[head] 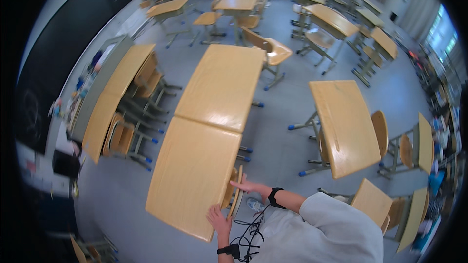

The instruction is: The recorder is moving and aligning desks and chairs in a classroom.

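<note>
My left hand (218,220) lies on the near edge of a light wooden school desk (193,175), fingers spread over the top. Its thumb side is close to the end of a wooden chair backrest (236,197). Over that backrest's far end, my right hand (248,185) holds on, with fingers reaching across towards the desk. The chair's seat (228,190) is partly under the desktop, mostly hidden by the desk and backrest. Black bands (276,197) circle both forearms, and black cables (250,232) hang between them.
A second desk (223,87) adjoins the first at its far end. Across the aisle stands another desk (345,128) with chairs. To the left, chairs (120,137) face a long desk row (109,98) below a blackboard (73,40). More desks fill the back.
</note>
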Motion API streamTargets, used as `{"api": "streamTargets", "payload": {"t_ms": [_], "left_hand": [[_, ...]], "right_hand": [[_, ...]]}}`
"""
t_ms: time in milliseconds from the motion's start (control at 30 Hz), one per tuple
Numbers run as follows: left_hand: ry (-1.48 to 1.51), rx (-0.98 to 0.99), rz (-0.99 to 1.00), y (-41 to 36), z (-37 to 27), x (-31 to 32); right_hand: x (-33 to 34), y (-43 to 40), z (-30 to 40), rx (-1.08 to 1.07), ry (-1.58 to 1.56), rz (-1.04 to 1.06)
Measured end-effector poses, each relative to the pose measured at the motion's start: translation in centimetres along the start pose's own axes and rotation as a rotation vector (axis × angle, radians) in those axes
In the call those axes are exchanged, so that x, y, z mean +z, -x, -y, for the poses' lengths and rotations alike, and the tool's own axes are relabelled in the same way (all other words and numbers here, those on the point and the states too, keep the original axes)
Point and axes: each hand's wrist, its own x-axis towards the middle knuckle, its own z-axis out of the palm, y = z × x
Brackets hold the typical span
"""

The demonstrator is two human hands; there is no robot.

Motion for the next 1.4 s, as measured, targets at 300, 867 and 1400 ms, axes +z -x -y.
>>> {"api": "streamTargets", "payload": {"t_ms": [300, 867, 1400], "left_hand": [[0.391, 0.08, -0.123, -13.4, -5.6, -0.6], [0.054, -0.287, 0.027, -30.2, -20.8, 0.4], [0.195, -0.674, -0.186, -31.5, -15.9, -0.4]], "right_hand": [[-20.0, -3.0, -0.9, -0.315, 0.73, -0.437], [-49.1, 3.7, 3.1, -0.518, 1.245, -0.932], [-62.3, 13.1, -5.4, -0.176, 1.056, -1.174]]}}
